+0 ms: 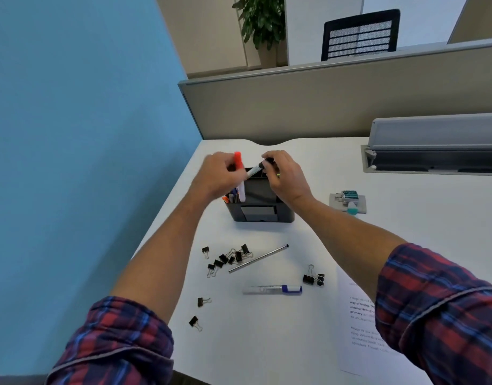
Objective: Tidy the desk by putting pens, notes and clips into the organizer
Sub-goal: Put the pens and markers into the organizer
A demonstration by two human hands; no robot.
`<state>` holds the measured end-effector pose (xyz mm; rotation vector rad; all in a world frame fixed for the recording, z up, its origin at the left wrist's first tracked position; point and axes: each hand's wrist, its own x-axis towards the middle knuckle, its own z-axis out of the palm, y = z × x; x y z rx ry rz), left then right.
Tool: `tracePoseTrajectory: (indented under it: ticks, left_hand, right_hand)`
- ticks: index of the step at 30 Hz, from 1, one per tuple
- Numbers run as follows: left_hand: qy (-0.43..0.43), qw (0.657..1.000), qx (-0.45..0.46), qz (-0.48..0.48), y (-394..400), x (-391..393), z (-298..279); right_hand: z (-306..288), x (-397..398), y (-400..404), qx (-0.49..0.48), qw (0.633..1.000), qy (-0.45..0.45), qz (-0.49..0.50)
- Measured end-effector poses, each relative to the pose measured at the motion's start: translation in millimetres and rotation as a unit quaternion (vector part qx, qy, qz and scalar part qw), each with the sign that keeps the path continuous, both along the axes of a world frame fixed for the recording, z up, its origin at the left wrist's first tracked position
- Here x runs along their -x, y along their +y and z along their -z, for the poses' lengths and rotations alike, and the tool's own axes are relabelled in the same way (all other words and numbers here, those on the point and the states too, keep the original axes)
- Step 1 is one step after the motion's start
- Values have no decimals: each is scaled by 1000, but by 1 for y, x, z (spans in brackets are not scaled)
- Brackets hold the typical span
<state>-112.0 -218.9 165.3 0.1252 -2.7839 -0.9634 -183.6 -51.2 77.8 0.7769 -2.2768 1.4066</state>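
A dark organizer (263, 211) stands on the white desk (267, 343), with several pens upright in its left compartment. Above it, my left hand (217, 176) grips a marker with a red cap (239, 173), tip down over that compartment. My right hand (283, 173) holds a black-capped marker (256, 169) tilted over the organizer's top. On the desk nearer me lie a silver pen (258, 258), a blue-capped marker (272, 289) and several black binder clips (228, 258), some in a small bunch (313, 277).
A printed sheet (358, 323) lies at the right under my sleeve. A small pad with an eraser and a clip box (349, 202) sits right of the organizer. A grey cable tray (433, 151) and a partition stand behind; a blue wall is left.
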Motion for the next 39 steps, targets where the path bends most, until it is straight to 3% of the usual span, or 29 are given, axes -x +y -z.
tracePoseTrajectory:
  ticks: [3, 7, 22, 39]
  left_hand:
    - [72, 991, -58, -100, -22, 12, 1]
    - [66, 982, -89, -156, -41, 21, 18]
    - [-47, 987, 66, -142, -47, 45, 80]
    - [26, 987, 23, -154, -43, 39, 79]
  right_hand:
    - [1, 1, -3, 36, 999, -17, 21]
    - [2, 4, -6, 38, 998, -39, 31]
    - [2, 12, -11, -113, 990, -67, -47]
    - [-5, 13, -43, -155, 975, -156, -35]
